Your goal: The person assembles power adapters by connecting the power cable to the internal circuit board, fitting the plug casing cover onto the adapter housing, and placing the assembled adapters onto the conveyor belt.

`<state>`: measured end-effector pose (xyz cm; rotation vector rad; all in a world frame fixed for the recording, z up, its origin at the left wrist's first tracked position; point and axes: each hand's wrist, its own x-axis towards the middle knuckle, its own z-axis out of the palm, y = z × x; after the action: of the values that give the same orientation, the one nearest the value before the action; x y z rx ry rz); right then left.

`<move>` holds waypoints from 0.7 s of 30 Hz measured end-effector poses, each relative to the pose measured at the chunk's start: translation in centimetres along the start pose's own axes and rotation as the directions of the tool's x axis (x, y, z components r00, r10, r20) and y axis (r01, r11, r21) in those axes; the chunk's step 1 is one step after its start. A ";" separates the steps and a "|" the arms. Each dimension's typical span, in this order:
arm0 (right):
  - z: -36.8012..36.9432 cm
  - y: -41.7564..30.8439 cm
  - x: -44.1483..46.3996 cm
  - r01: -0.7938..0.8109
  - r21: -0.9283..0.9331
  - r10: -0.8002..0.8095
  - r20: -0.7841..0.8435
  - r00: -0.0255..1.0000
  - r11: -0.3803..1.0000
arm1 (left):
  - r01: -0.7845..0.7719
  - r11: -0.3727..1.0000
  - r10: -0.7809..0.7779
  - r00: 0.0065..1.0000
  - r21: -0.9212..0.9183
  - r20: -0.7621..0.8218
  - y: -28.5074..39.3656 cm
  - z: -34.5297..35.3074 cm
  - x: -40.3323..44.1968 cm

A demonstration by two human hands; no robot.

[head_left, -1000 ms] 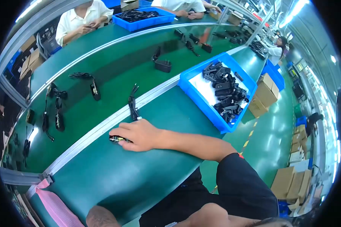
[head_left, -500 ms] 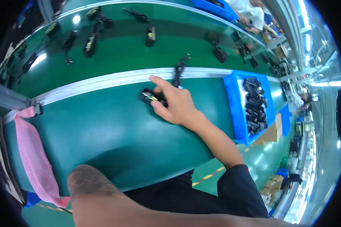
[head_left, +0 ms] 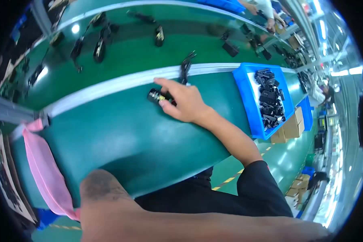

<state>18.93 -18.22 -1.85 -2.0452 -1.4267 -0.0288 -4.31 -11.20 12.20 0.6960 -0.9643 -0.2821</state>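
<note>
My right hand (head_left: 185,101) is palm down over the green work surface (head_left: 121,125), thumb and fingers closed round a small black adapter (head_left: 155,96) with pale and yellowish parts showing on top. Part of the adapter is hidden under the fingers. Just beyond the hand, a bundled black cable (head_left: 185,69) lies across the metal rail (head_left: 129,87). My left hand is out of view. A bare, tattooed limb (head_left: 105,189) crosses the bottom of the view.
A blue tray (head_left: 246,101) of black parts stands right of my hand, with cardboard boxes (head_left: 292,127) beyond it. Past the rail, several cabled adapters (head_left: 159,35) lie on the green belt (head_left: 129,52). Pink fabric (head_left: 48,173) hangs at left. Another person's hand (head_left: 271,25) shows at upper right.
The view has turned, shifting the tray right and bringing the pink fabric and tattooed limb further into view. My right hand still holds the adapter, now pointing up and left.
</note>
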 end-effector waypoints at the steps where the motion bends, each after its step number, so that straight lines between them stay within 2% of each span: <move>1: -0.3 -0.2 0.2 -0.011 -0.006 0.011 0.009 1.000 1.000 | 0.019 1.000 -0.019 1.000 -0.001 0.022 0.2 0.4 0.2; 3: -0.7 -0.6 0.0 -0.068 0.030 0.065 0.068 0.996 0.997 | 0.035 0.999 -0.035 0.998 -0.008 0.054 0.6 0.2 0.3; 6: -0.2 0.1 -0.1 0.030 0.004 -0.030 -0.010 0.999 1.000 | 0.065 0.997 -0.066 0.997 0.031 0.040 1.5 -0.7 0.3; 9: 0.1 0.4 -0.4 0.028 0.015 -0.027 -0.015 1.000 0.999 | 0.089 0.991 -0.090 0.996 0.099 0.003 2.6 -1.3 -0.2; 15: 0.3 0.4 -0.6 0.065 0.022 -0.065 -0.040 0.997 0.998 | 0.135 0.959 -0.098 0.983 0.250 -0.157 5.6 -2.2 -1.5; 16: 0.3 0.3 -0.7 0.062 -0.035 -0.063 -0.039 0.997 0.997 | 0.139 0.953 -0.094 0.981 0.270 -0.172 6.1 -2.3 -1.8; 21: 0.5 0.7 -0.9 0.098 -0.003 -0.098 -0.072 0.993 0.995 | 0.169 0.935 -0.085 0.961 0.312 -0.264 8.8 -2.3 -3.0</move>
<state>18.96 -18.89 -2.96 -1.9525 -1.4806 -0.1422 -4.73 -2.10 15.10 1.0809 -0.7339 -0.1417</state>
